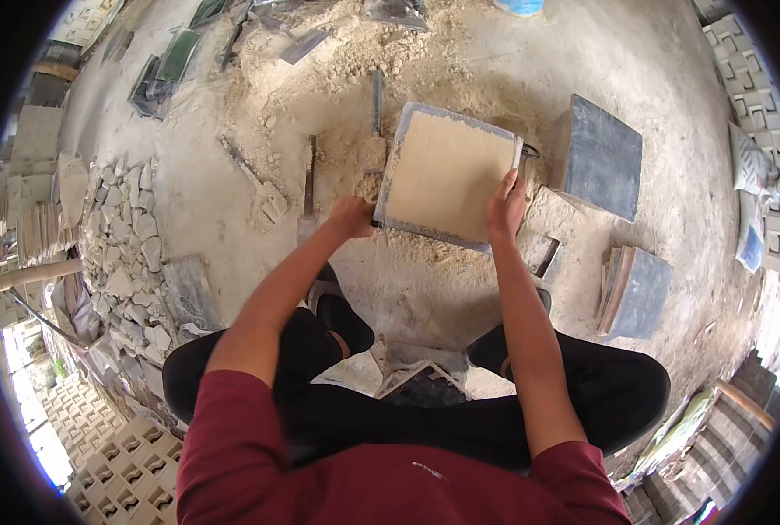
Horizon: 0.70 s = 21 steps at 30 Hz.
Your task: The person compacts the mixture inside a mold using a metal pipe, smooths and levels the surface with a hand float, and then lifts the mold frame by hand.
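A square metal mould (449, 117), filled level with pale sandy material (447, 179), sits slightly turned in front of me. My left hand (352, 217) is closed at its near left corner, the fingers partly hidden. On the right side, my right hand (506, 208) grips the rim, thumb near the top edge. A dark metal loop (531, 151) sticks out beyond that side. Left of the mould lie a flat-bladed tool (376, 109), a second long-handled one (310, 175) and a dusty trowel (272, 201).
Loose sandy material (346, 74) spreads behind the mould. To the right stand a block topped by a dark plate (604, 157) and a stack of thin slabs (639, 293). Broken pieces (127, 249) are heaped at left. A blue container (519, 5) shows at the top.
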Available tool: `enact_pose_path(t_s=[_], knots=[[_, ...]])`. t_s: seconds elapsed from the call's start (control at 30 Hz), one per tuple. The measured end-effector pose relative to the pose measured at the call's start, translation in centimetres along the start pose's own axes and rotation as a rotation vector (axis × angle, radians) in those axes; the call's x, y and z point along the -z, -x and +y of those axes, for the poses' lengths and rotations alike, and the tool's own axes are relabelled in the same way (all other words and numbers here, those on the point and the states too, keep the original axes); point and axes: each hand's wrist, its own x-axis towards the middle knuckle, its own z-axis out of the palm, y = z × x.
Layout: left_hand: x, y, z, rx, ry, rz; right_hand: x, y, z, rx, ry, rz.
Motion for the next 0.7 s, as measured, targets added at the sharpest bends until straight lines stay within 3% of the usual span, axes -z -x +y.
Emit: enact_pose_path(t_s=[0.03,0.1,0.13,0.2,0.23,0.27,0.33,0.4,0.6,0.63,0.7], knots=[[0.5,-0.5,-0.4,-0.004,0.002,-0.001,0.1,0.0,0.0,-0.011,0.014,-0.013],[2.3,-2.6,-2.4,-0.032,0.634,-0.675,0.2,0.1,-0.3,-0.027,0.028,-0.017],[1.9,-3.7,-2.7,-0.036,0.635,-0.679,0.2,0.2,-0.4,-0.021,0.034,-0.017],[0.0,-5.4,-2.5,0.072,0.471,-0.987,0.3,0.3,-0.6,-0.014,0.049,-0.022],[-2.5,-5.9,-3.2,0.070,0.474,-0.988,0.3,0.3,-0.7,-0.010,0.046,-0.014],[-5.8,-6.2,-4.3,-0.113,0.451,-0.732,0.3,0.3,-0.7,-0.006,0.043,-0.007],[-5.5,-4.7,-4.3,-0.281,0.418,-0.472,0.2,0.4,-1.0,-0.028,0.053,-0.019],[0.3,-0.8,-0.8,-0.142,0.189,-0.062,0.4,0.4,-1.0,-0.047,0.064,-0.025],[-0.9,0.0,0.8,0.161,0.127,-0.013,0.2,0.4,-0.4,-0.014,0.040,-0.003],[-1.2,-0.1,0.4,0.160,0.127,-0.015,0.4,0.3,-0.6,-0.046,0.051,-0.036],[-0.9,-1.1,-1.4,-0.107,0.198,-0.224,0.4,0.2,-1.0,-0.073,0.058,-0.064]])
